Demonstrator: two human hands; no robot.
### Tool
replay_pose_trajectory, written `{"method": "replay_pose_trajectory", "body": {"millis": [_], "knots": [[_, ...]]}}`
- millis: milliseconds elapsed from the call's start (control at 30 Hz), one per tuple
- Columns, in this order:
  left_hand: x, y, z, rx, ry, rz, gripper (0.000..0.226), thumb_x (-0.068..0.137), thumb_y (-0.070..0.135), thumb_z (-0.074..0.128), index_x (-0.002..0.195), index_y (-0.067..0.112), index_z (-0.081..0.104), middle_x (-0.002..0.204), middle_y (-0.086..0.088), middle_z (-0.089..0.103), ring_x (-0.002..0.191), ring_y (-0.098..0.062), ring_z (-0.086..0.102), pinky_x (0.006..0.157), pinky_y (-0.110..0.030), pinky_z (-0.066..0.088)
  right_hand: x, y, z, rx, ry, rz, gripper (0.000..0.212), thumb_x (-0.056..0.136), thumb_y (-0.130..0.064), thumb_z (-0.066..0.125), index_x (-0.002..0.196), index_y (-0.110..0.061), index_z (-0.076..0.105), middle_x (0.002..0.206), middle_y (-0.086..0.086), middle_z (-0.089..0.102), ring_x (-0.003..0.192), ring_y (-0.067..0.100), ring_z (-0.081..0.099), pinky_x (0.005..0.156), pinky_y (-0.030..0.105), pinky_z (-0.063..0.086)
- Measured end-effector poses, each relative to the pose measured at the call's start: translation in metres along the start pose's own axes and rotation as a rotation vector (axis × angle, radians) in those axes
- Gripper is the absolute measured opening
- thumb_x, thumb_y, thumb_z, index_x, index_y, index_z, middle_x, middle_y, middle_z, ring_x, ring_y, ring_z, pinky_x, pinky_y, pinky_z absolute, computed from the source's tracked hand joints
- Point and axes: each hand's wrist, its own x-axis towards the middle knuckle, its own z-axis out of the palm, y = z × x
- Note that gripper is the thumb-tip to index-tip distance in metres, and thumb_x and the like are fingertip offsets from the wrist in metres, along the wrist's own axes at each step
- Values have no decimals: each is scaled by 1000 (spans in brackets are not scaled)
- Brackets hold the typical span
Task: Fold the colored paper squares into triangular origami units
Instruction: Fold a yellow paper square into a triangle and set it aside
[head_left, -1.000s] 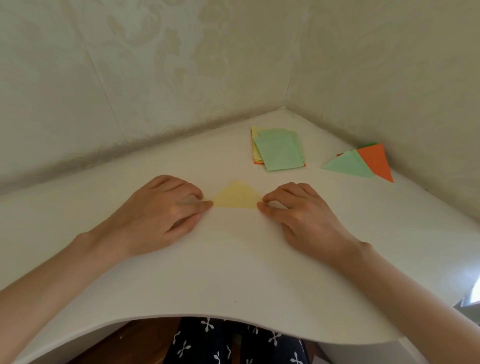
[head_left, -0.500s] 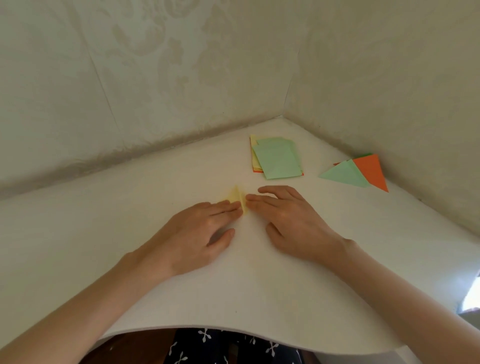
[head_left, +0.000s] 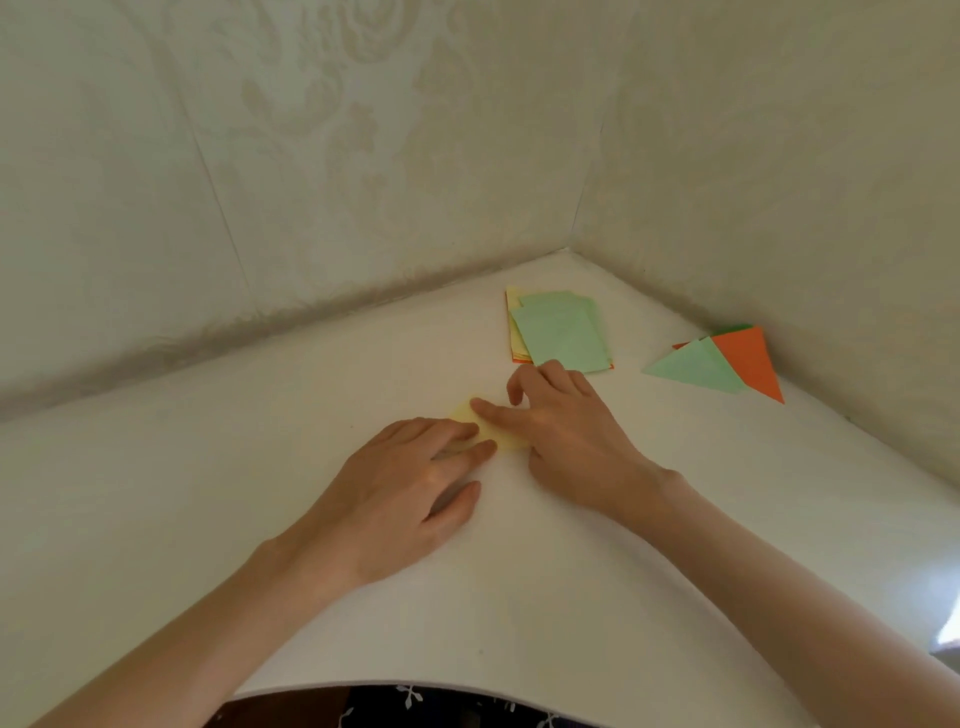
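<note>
Table (head_left: 208, 493) set into a corner, one wall (head_left: 260, 182) behind it, another wall (head_left: 805, 182) to its right; folded paper (head_left: 506, 441) lies flat near the table's middle, partly under both hands; left hand (head_left: 410, 488) rests on its near-left part; right hand (head_left: 566, 431) on its right part, one fingertip reaching across toward the far-left edge; stack of paper squares (head_left: 563, 335) just behind the right hand; finished triangles (head_left: 717, 364) right of the stack, overlapping one another, close to the right wall.

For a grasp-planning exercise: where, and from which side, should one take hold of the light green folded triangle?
Probably pinch the light green triangle at its left tip, coming from the left: that corner lies free on the table, while its right side overlaps the orange triangle.
</note>
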Motion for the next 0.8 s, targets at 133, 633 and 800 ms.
{"method": "replay_pose_trajectory", "body": {"millis": [133, 633, 800], "knots": [[-1, 2, 0, 9, 0, -19, 47, 91, 43, 33, 126, 26, 60, 124, 7, 59, 107, -15, 57, 90, -24, 42, 8, 0, -5, -50, -137, -17, 70, 75, -2, 36, 141, -24, 42, 111, 8, 48, 103, 29, 43, 82, 33, 31], [-3, 4, 2, -30, -19, -34, 50, 91, 43, 31, 128, 23, 59, 133, 2, 56, 117, -19, 55, 100, -28, 35, -39, 4, -9, -27, 38, 37, 61, 73, -18, 29, 124, -21, 61, 128, 8, 57, 114, 27, 38, 94, 37, 37], [-3, 4, -2, -93, -40, -47, 62, 88, 52, 17, 136, 29, 49, 143, 10, 44, 128, -15, 44, 102, -21, 27, -24, -2, 2, 38, -73, 122, 57, 81, -30, 26, 127, -29, 59, 131, 7, 54, 119, 28, 42, 101, 37, 32]]}}
